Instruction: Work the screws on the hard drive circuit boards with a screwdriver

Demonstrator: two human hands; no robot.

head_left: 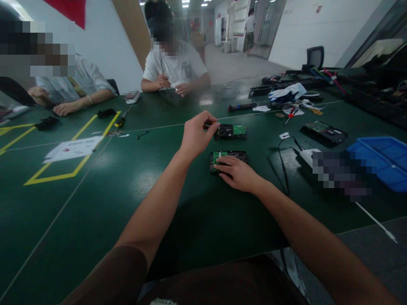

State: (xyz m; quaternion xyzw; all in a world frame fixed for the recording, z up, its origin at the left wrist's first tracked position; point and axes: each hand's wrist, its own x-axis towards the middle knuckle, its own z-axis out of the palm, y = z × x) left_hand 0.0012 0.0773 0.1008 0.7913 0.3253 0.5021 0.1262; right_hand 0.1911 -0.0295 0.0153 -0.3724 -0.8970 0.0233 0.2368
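Two hard drives with green circuit boards lie on the table in front of me, one behind the other. My left hand [199, 133] is closed in a pinch at the left end of the far hard drive [235, 131]. Something small and yellowish shows by its fingertips, too small to name. Across the near hard drive [222, 154] lies my right hand [237, 171], its fingers over the board and its thumb toward the near edge, holding the drive against the table. That hand covers much of the near drive.
Another hard drive [324, 132] lies to the right, beside a blue tray [381, 156] and a black cable [281, 161]. A red screwdriver [291, 114] and gloves [288, 93] lie farther back. Yellow tape [51, 180] and paper [74, 148] are at left. Two people sit across the table.
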